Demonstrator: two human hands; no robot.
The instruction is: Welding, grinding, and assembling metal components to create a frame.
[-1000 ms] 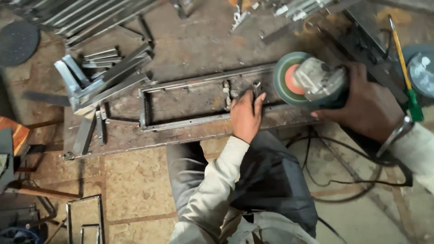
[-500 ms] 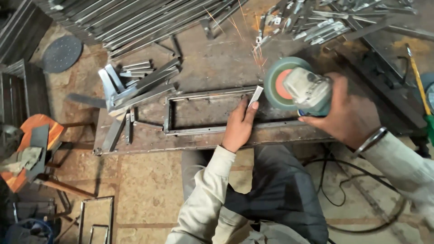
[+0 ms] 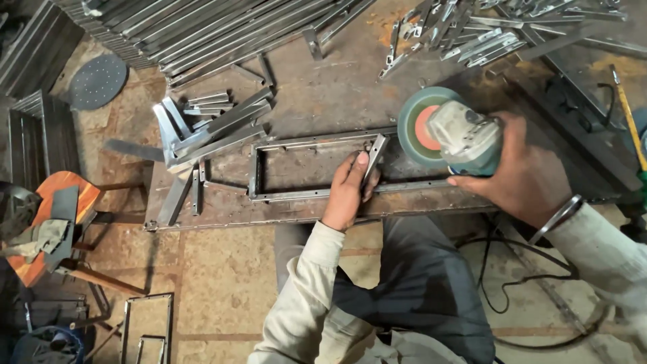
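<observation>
Rectangular steel frame (image 3: pixel 317 168): flat on the rusty tabletop (image 3: pixel 323 94), close to and parallel with its near edge, long side running left to right. Thin angle bars, punched with small holes; stiff, probably of moderate weight, hard and not fragile, with cut ends likely sharp and burred. Bare metal on metal, so apt to slide or chatter unless pinned. Best held flat-palmed on a rail, clear of the corners and well away from the wheel.

Small steel strip (image 3: pixel 375 156): leaning diagonally inside the frame's right end, light and rigid, easily knocked out of place.

Left hand (image 3: pixel 350 185): reaching forward from a pale sleeve, palm down, fingers pressing on the strip and the frame's near rail, wrist straight, pinning rather than wrapping.

Right hand (image 3: pixel 522 172): clenched around the body of an angle grinder (image 3: pixel 451 135), metal bangle at the wrist, forearm coming in from the right edge. Green disc tilted toward the frame's right end; contact with the metal not clear. Heavy enough, by the look, to need a firm grip.

Loose angle offcuts (image 3: pixel 202 125) piled toward the tabletop's left edge, well apart from both hands.
</observation>
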